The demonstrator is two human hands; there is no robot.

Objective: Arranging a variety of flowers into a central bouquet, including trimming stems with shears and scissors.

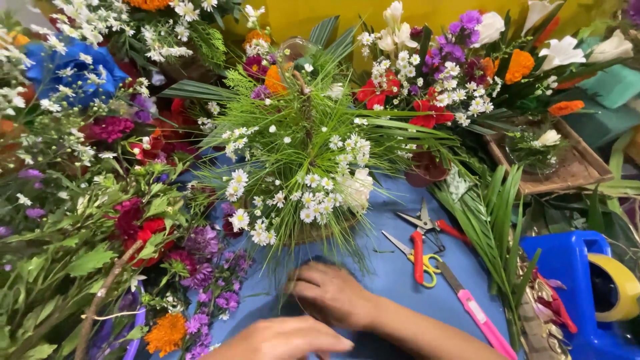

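The blue work surface point(393, 267) is carrying everything and is crowded on three sides by cut flowers. At its centre a basket arrangement point(300, 167) of fine green grass blades and small white daisies is standing, with orange and magenta blooms near its top; only a sliver of its brown base is showing beneath the foliage.

The right hand point(330, 293) is lying palm down on the blue surface just in front of the arrangement, fingers curled slightly. Whether it is pinching a stem or wire is not visible, so its grip cannot be told. The left hand point(283, 340) is coming in from the lower edge, flat and extended, with nothing visible in it; it is reading as open.

To the right, red-handled snips point(427, 230), yellow-and-red scissors point(417, 257) and a pink-handled knife point(477, 310) are lying close together, near the right forearm. Palm fronds point(497, 220) are lying beyond them, with a blue plastic container point(573, 287) and a yellow tape roll point(620, 283) at the far right. A wooden tray point(573, 170) is sitting behind.

Judging from this layout, the hands are working at the base of the arrangement. For a clean result:
- Keep one hand steadying the base while the other is inserting or adjusting.
- Keep the forearm clear of the open blades.
- Avoid pressing down the trailing grass tips.
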